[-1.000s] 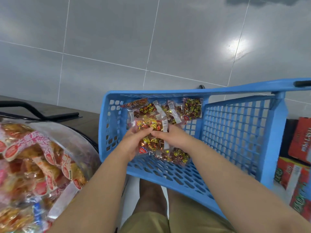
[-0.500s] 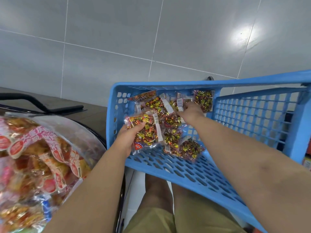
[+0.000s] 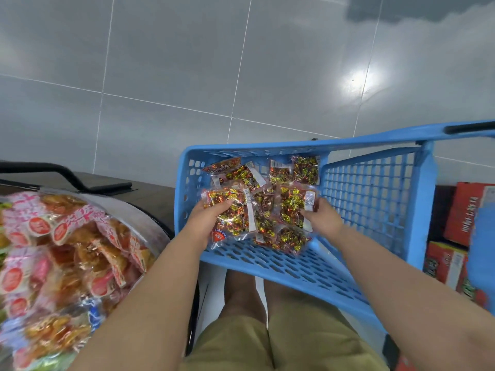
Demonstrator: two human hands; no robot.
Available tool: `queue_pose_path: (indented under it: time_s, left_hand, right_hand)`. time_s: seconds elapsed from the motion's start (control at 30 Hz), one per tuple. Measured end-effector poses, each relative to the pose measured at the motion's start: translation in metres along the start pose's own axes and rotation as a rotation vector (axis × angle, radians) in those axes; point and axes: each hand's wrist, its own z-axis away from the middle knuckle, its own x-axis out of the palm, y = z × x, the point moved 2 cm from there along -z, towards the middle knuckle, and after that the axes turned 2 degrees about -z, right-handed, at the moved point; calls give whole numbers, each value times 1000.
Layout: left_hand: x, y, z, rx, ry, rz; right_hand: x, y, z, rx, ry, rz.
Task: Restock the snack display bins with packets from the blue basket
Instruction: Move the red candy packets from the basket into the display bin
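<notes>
Left hand point(image 3: 207, 222), forearm extended into the blue basket point(image 3: 372, 194), fingers curled around a candy packet point(image 3: 231, 214) near the basket's left wall. Right hand point(image 3: 322, 219), likewise extended, pinches a second packet point(image 3: 293, 207) at its labelled edge, above loose packets point(image 3: 281, 236) on the basket floor.

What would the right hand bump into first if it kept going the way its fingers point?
The right hand points up and left into the blue basket. It already grips one candy packet; going on, it would probably press into the packets piled behind, though depth is unclear.
</notes>
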Motion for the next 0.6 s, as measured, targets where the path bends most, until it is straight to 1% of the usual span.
queue_pose_path:
  time_s: [0.07,0.2,0.3,0.43,0.6]
  left_hand:
    - [-1,4,14,10,-13,-10]
    - [-8,12,49,40,-44,-4]
    - [-15,14,83,80,-58,-10]
    - [-29,12,131,128,-26,14]
    - [-46,-7,188,228,85,157]
  right_hand:
    - [-9,0,18,-4,-19,-63]
    - [-22,-16,58,-81,-77,-286]
    - [-24,-32,91,-144,-137,-344]
    - [-16,-55,132,-193,-240,-424]
    - [-11,-74,178,-316,-306,-476]
